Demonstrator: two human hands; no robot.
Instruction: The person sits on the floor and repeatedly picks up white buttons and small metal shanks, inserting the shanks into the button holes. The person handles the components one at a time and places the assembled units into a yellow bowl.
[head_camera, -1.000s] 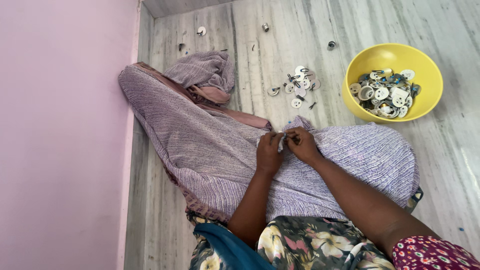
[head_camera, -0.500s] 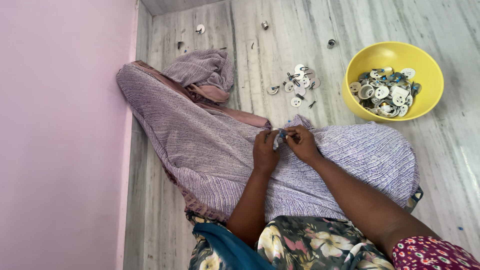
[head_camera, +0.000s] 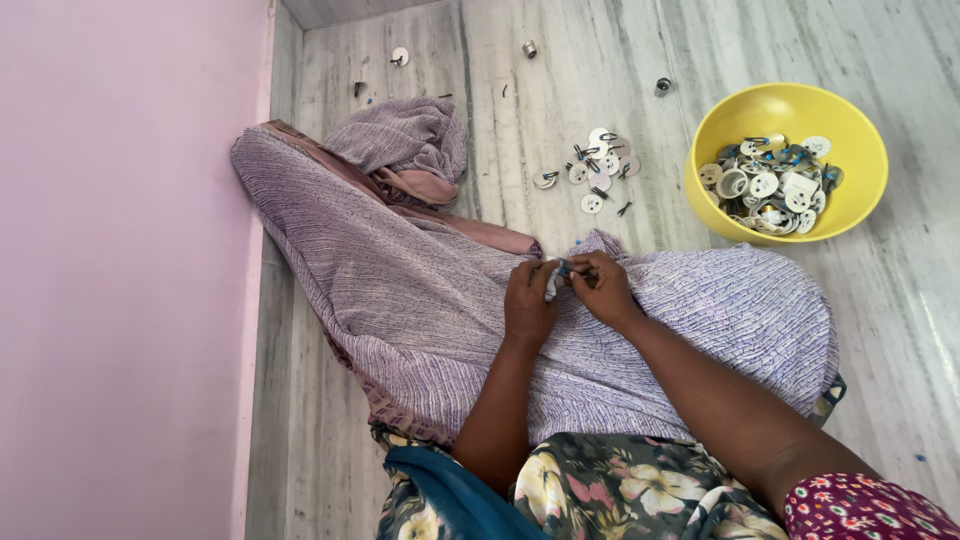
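Over the lap, seen from the head camera, both hands meet at the middle of a lilac striped cloth (head_camera: 420, 290) that is spread across the person's legs and out onto the grey marble floor (head_camera: 600, 90). The left hand (head_camera: 528, 305) is curled, its fingers pinching a small pale disc (head_camera: 552, 281) against the cloth. The right hand (head_camera: 600, 285) comes in from the other side, its fingertips closed tight on the same small piece, so that the two hands touch at the thumbs. What exactly lies between the fingertips is too small to tell beyond a pale round edge and a dark bit beside it.

The cloth runs from the pink wall (head_camera: 120, 270) on the left, where a bunched fold (head_camera: 405, 140) of it with a pinkish lining is heaped, across to the right, where it drapes over the knee. Below the forearms shows a flowered garment (head_camera: 620, 490) and a strip of teal fabric (head_camera: 450, 495).

Beyond the hands, well apart from them, a loose scatter of white discs and small dark clips (head_camera: 598, 165) lies on the floor. To the right of that stands a yellow bowl (head_camera: 860, 190), partly filled with more white discs mixed with dark metal pieces. Near the far edge of the floor lie a few stray bits: a single white disc (head_camera: 400, 56) and two small metal cylinders (head_camera: 529, 48).
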